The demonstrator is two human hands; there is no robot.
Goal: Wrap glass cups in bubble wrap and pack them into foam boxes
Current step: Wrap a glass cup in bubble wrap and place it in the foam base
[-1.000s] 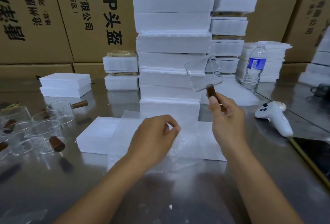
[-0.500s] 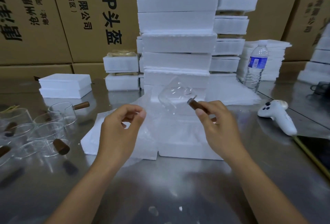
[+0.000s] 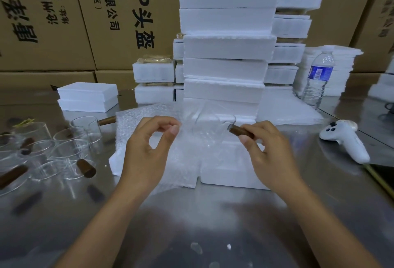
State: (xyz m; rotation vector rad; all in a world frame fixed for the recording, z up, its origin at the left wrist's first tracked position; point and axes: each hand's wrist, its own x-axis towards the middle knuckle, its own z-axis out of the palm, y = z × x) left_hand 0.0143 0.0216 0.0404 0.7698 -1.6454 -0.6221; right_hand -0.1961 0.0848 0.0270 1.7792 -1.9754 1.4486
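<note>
Right hand [image 3: 270, 152] pinches glass cup [image 3: 205, 128] by its handle; left hand [image 3: 147, 150] pinches bubble wrap [image 3: 134, 124] beside.

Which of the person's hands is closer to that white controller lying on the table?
Right. The right hand, holding the cup, is just left of the controller; the left hand, pinching bubble wrap, is farther left.

Bare steel table [image 3: 213, 235], white handheld controller [image 3: 345, 139] lying on it at right. Clear water bottle [image 3: 318, 80] with a blue label stands upright farther back on the right. Brown cardboard cartons [image 3: 64, 22] with black Chinese print line the back.
</note>
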